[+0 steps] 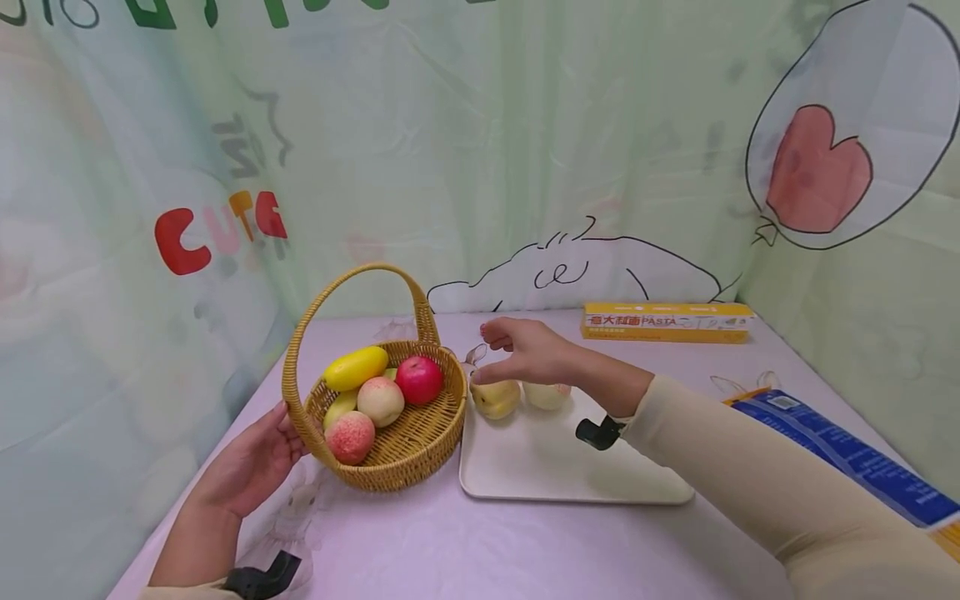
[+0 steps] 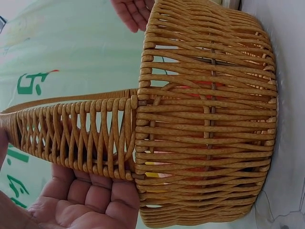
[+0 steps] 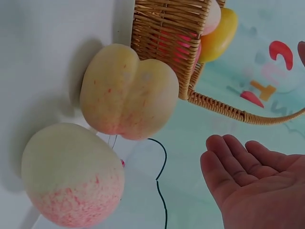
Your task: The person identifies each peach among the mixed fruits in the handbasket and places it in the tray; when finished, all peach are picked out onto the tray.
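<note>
A wicker basket (image 1: 397,471) with a tall handle holds a long yellow fruit (image 1: 356,368), a red apple (image 1: 420,380), two pinkish peaches (image 1: 380,402) and other yellow fruit partly hidden. At its left side my left hand (image 1: 255,458) holds the base of the handle (image 2: 71,136), thumb on one side and fingers partly behind it. My right hand (image 1: 528,352) hovers over the tray (image 1: 570,467), fingers apart and nothing in them. Below it on the tray lie a lobed yellowish fruit (image 3: 128,90) and a pale peach with a pink blush (image 3: 74,174).
An orange pasta box (image 1: 667,322) stands at the back right against the printed curtain (image 1: 480,167). A blue package (image 1: 840,450) lies along the right side, partly behind my right sleeve. The basket stands right beside the tray's left edge.
</note>
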`<state>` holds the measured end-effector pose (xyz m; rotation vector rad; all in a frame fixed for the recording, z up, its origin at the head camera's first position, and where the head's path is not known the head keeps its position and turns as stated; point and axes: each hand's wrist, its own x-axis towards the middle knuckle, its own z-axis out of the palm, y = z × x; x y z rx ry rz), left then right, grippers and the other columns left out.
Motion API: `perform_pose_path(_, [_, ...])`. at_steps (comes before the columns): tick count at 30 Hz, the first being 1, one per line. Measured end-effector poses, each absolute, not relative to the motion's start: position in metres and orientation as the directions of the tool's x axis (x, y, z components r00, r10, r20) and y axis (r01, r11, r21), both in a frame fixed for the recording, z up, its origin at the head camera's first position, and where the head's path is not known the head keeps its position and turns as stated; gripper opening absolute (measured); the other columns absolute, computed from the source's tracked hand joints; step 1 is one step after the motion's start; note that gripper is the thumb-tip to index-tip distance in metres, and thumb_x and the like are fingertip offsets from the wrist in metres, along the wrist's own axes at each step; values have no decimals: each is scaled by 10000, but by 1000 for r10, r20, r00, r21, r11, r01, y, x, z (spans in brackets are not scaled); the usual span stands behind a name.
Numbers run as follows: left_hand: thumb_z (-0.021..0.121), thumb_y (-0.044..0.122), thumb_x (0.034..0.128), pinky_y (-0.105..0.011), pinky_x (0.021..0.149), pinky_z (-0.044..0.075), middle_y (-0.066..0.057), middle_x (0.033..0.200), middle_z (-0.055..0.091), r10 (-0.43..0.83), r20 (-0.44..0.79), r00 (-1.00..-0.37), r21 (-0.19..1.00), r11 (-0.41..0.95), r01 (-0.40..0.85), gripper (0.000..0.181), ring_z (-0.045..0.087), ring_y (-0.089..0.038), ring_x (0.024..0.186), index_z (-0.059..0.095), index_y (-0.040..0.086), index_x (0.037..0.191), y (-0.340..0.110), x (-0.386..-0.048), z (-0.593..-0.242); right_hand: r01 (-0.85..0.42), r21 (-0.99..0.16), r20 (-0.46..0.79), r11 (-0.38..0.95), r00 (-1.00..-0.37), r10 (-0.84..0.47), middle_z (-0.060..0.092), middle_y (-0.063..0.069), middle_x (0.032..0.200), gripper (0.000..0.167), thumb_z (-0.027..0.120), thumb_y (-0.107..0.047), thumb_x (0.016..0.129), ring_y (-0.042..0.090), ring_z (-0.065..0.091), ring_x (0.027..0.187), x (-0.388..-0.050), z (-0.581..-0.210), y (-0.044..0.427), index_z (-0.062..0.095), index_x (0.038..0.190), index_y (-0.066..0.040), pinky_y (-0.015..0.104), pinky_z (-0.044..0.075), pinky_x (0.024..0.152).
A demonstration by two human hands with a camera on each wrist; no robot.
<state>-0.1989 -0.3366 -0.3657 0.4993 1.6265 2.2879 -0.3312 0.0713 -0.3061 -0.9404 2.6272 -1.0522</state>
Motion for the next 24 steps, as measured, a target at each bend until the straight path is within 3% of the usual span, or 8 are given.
perform_pose_path(24, [233,303,1152,-244,1010,494,54,1260,718,427,107,-898,951,-307,-32,423,632,-113,1142,616,223,1312,-336,-199,-365,-533,-635,-4,559,-721,-692,657,77,1359,806,821,-484,831,256,615,1283,-332,-301,25,542,1452,-52,399,491,1094])
